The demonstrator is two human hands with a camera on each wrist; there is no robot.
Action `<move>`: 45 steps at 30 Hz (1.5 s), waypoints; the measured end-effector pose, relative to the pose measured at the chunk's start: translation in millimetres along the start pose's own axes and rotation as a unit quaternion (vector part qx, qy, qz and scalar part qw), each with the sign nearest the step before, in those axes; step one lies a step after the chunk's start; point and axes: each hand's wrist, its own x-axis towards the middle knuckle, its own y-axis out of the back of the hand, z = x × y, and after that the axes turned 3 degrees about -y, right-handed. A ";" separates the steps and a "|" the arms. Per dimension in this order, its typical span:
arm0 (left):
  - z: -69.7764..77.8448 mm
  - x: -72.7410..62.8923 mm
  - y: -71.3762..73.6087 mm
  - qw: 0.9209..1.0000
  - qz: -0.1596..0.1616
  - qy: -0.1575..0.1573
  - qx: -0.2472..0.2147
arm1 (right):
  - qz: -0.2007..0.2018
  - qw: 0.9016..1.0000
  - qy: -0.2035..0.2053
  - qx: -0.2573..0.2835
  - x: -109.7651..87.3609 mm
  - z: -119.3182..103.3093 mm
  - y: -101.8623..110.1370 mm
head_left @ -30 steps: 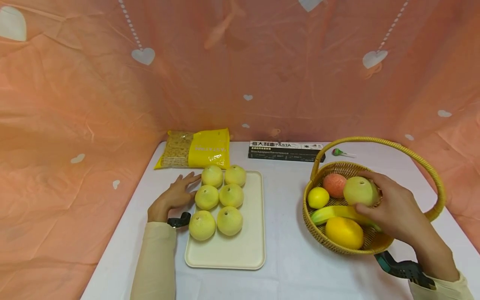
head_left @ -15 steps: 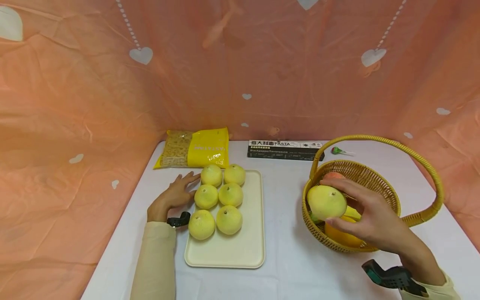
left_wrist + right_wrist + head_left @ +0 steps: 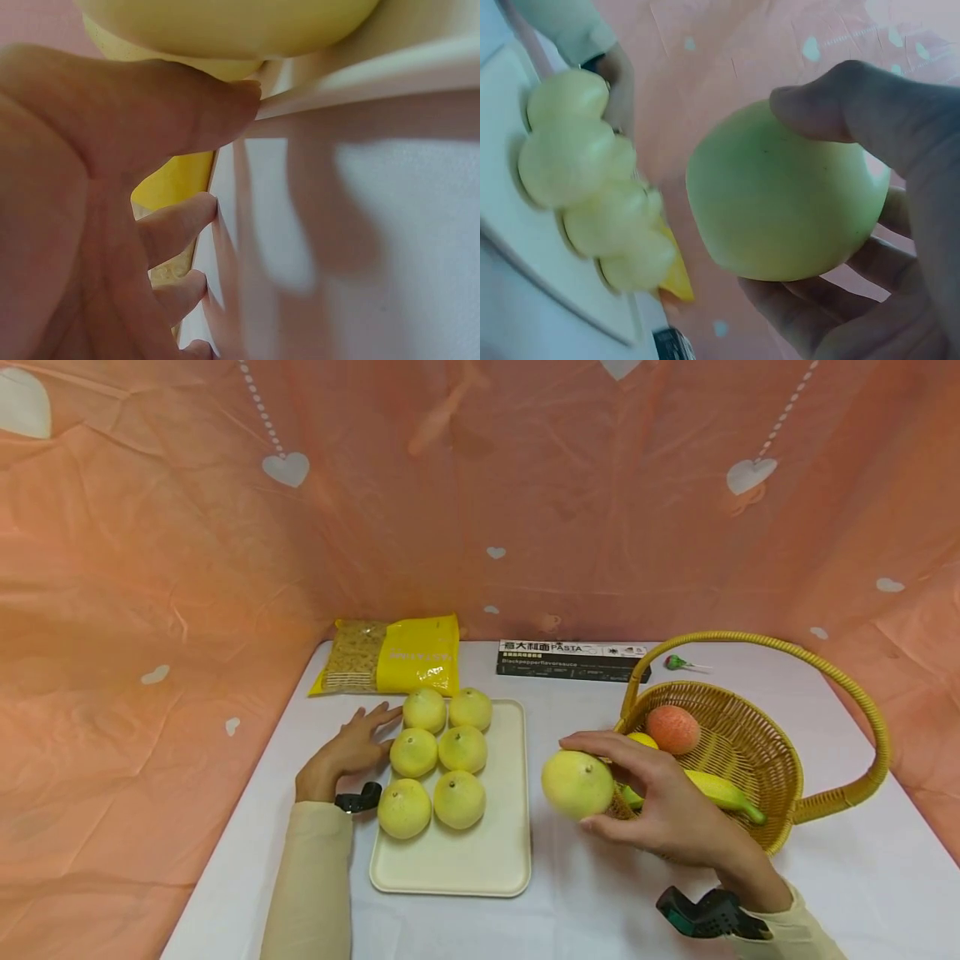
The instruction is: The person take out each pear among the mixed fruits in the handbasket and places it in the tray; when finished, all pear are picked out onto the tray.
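Note:
My right hand (image 3: 660,806) holds a round pale yellow-green fruit (image 3: 577,785) in the air, between the tray and the basket. In the right wrist view, the thumb (image 3: 817,105) lies on one side of this fruit and the curled fingers on the other. Several similar fruits (image 3: 461,800) sit in two columns on a cream tray (image 3: 487,864). My left hand (image 3: 348,756) rests with spread fingers on the table along the tray's left edge. Its thumb (image 3: 202,105) touches or nearly touches the tray rim in the left wrist view.
A wicker basket (image 3: 783,752) with a tall handle stands at right, holding a reddish-orange fruit (image 3: 673,729), a banana (image 3: 723,793) and a partly hidden yellow fruit (image 3: 643,740). Behind lie a yellow pasta bag (image 3: 416,656), a black-and-white pasta box (image 3: 572,662) and a small lollipop-like item (image 3: 675,662).
My right hand has lifted the round fruit out of the basket and carried it left, past the basket's rim towards the tray. The left hand has stayed in place.

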 end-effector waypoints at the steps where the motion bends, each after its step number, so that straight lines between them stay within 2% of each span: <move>1: -0.2 0.0 0.0 1.000 0.000 0.000 0.000 | -0.006 1.000 -0.001 0.009 2.1 -0.2 -3.5; 10: 0.0 0.1 0.0 1.000 0.001 0.000 -0.002 | -0.047 0.995 0.025 0.085 20.0 -1.3 -35.4; 26: 0.7 -1.5 -1.3 1.000 0.005 -0.007 -0.011 | -0.101 0.981 0.072 0.148 42.9 4.1 -99.9; 39: -0.6 -0.9 -1.6 1.000 0.008 -0.008 -0.006 | -0.119 0.983 0.085 0.113 49.0 13.3 -143.7; 45: -0.6 0.0 -1.0 1.000 0.009 -0.006 -0.007 | -0.105 0.984 0.132 0.049 50.0 19.9 -156.5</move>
